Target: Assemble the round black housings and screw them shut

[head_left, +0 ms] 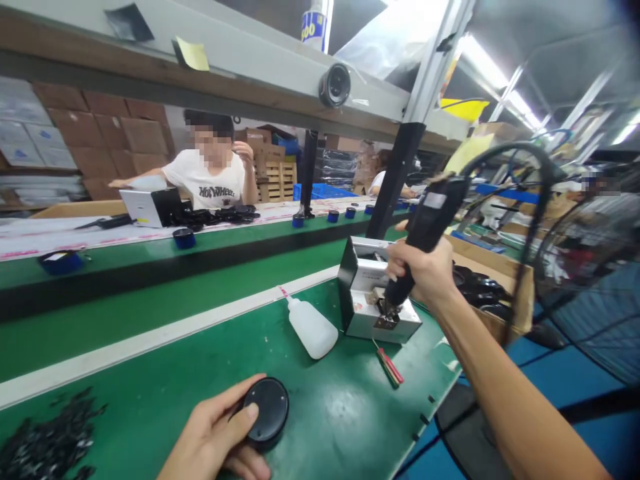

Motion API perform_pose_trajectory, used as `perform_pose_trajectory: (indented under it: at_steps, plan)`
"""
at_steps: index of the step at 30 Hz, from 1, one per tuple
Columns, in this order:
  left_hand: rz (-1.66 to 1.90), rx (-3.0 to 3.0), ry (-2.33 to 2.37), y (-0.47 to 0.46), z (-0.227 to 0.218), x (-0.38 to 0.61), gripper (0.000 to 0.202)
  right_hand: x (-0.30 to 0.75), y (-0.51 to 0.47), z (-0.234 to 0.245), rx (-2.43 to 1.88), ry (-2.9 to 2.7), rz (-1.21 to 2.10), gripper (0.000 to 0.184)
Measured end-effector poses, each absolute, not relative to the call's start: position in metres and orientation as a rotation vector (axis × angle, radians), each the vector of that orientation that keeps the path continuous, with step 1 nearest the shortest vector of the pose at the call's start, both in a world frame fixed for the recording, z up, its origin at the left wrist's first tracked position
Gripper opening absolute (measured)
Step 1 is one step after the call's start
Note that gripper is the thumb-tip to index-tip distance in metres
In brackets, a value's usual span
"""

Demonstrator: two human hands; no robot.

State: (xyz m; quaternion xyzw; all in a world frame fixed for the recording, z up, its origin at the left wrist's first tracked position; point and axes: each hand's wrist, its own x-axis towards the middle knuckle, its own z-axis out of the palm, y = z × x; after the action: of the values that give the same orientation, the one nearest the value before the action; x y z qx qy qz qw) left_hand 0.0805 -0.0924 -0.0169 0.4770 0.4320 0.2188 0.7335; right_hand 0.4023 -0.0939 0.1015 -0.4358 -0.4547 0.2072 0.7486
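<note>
Between the thumb and fingers of my left hand [227, 427] is a round black disc-shaped part [269, 410], held just above the green bench. My right hand [425, 263] is wrapped round a black electric screwdriver [431, 217], tilted with its tip down at the front of a silver metal box-shaped machine [360, 287]. Whether the tip touches the machine I cannot tell. A white squeeze bottle [314, 328] lies on its side left of the machine. In front of it rests a small screwdriver [389, 367] with a red and green handle.
A pile of small black parts [55, 433] lies at the lower left. Blue-sided round parts [184, 238] sit along the green conveyor [150, 300]. A cardboard box [520, 293] of black parts stands right, near a fan [595, 293]. A co-worker [215, 173] sits across the line.
</note>
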Motion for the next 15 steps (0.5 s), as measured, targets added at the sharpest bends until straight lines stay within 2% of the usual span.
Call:
perform_pose_trajectory:
  at_steps: [4, 8, 11, 15]
  plan:
    - [0.515, 1.037, 0.950, -0.093, -0.020, 0.080, 0.108, 0.397, -0.095, 0.093, -1.009, -0.973, 0.651, 0.037]
    - [0.554, 1.014, 0.911, -0.097, -0.021, 0.081, 0.097, 0.343, -0.113, 0.088, -0.926, -0.975, 0.860, 0.037]
    - [0.562, 1.039, 0.851, -0.097, -0.020, 0.081, 0.082, 0.285, -0.118, 0.082, -0.785, -1.024, 1.008, 0.034]
    - [0.575, 1.103, 0.741, -0.096, -0.022, 0.079, 0.049, 0.228, -0.114, 0.079, -0.618, -1.204, 1.151, 0.027]
